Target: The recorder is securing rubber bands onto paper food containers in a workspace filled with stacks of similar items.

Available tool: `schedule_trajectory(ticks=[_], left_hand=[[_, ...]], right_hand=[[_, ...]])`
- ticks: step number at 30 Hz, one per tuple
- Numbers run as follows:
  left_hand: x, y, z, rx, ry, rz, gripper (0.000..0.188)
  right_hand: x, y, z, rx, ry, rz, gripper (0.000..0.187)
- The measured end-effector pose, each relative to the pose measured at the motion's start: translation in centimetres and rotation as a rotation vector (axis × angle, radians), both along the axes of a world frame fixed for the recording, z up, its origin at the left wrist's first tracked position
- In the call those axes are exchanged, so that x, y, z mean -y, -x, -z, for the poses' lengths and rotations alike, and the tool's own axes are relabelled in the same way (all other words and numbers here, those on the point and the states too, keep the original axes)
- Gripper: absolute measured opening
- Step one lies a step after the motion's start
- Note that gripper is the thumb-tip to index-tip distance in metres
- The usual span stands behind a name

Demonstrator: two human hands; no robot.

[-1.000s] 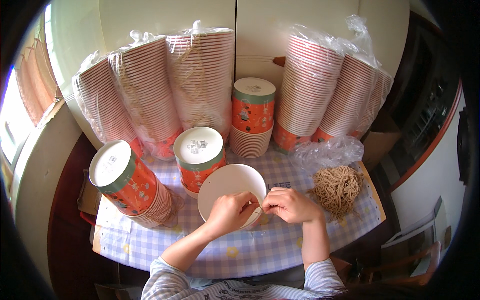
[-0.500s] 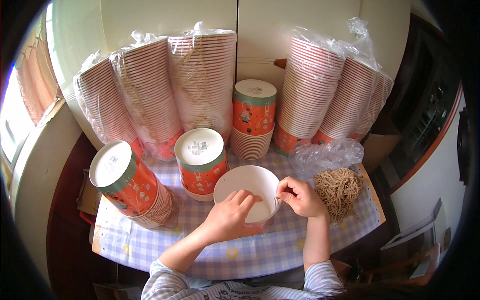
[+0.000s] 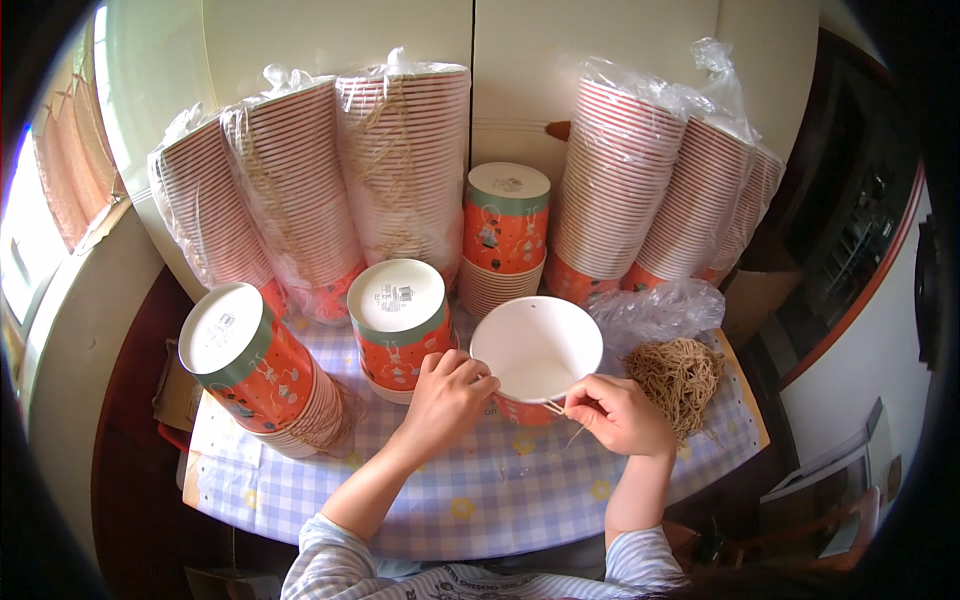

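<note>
The bucket (image 3: 537,345) has slid right and away across the worktop (image 3: 400,510), mouth upward, axis near vertical. Right hand (image 3: 618,415) pinches cord (image 3: 554,407); left hand (image 3: 452,395) half-curled beside the bucket, grip unclear.

1. Right hand (image 3: 620,415), 4 o'clock: its fingertips hide part of the pinched cord (image 3: 553,406).
2. Left hand (image 3: 447,398), 7 o'clock: thumb hidden; contact with the bucket (image 3: 537,350) cannot be told.
3. Upturned tub (image 3: 400,345), 8 o'clock: base print too small to read.
4. Shirt (image 3: 490,580), 6 o'clock: cut off by the lower edge.
</note>
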State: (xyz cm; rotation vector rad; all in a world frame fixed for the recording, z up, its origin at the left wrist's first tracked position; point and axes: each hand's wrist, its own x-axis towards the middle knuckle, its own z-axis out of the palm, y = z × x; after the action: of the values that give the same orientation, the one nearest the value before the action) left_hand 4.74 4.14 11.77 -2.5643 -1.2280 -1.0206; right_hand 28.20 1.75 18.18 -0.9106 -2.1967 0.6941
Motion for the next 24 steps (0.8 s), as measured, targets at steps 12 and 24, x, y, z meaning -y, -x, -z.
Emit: schedule_trajectory(ticks=[12,24], left_hand=[[-2.5,0.1,2.6,0.013,-0.127,-0.114,0.020],[-1.3,-1.2,3.0,0.229,-0.102,-0.131,0.034]], right_hand=[[-0.9,2.2,1.8,0.228,-0.005,0.007,0.008],[0.5,4.2,7.7,-0.023,-0.009,0.192,0.009]])
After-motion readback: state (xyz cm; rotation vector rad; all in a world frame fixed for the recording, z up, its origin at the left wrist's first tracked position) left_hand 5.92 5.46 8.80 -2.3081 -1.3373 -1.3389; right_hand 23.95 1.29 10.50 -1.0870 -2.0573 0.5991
